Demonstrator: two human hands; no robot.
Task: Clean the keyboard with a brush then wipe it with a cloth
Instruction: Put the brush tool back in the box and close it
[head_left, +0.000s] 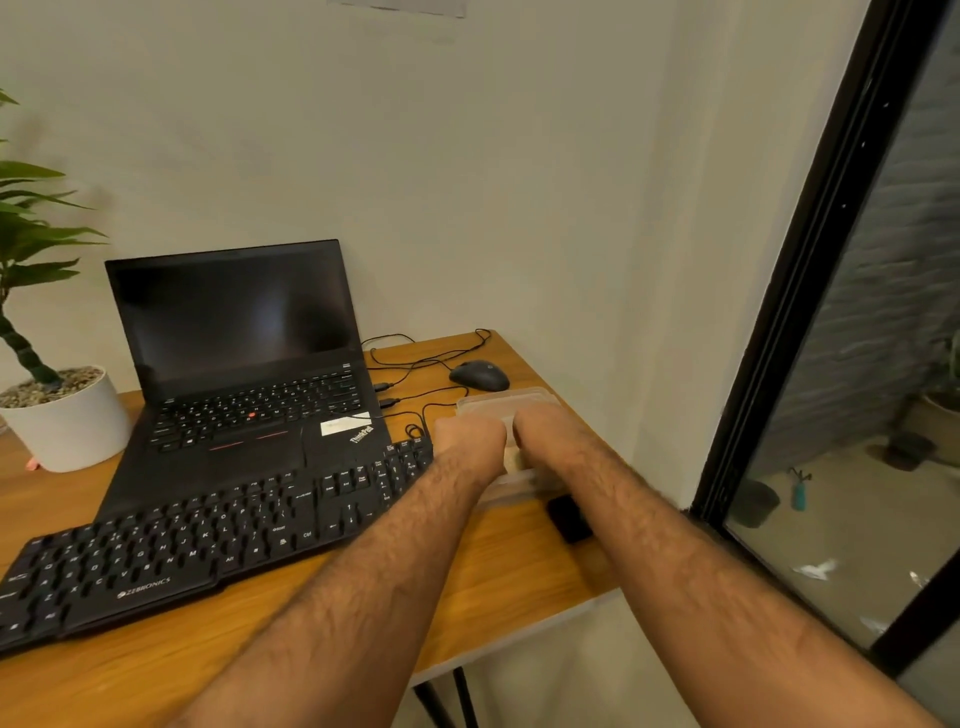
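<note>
Desk of orange-brown wood carries everything here, and the biggest of the task's things on it is the black Zebronics keyboard, lying flat and slantwise in front of the open ThinkPad laptop. The keyboard looks stiff and light but long — best taken at its two short ends if it must be shifted, and kept flat, since the keycaps are the fragile part and would catch a brush or cloth dragged sideways.

Just beyond the keyboard's right end sits a clear plastic container, near the black mouse. It looks thin-walled, light and somewhat slippery, so a hold at its rim or corners would suit it. Neither brush nor cloth can be made out; a pale shape shows between the wrists, too hidden to name.

Both hands reach into or onto that container side by side. The left hand and the right hand show only their backs — fingers point away from the camera, so whether they are clenched, released or grasping something cannot be told.
</note>
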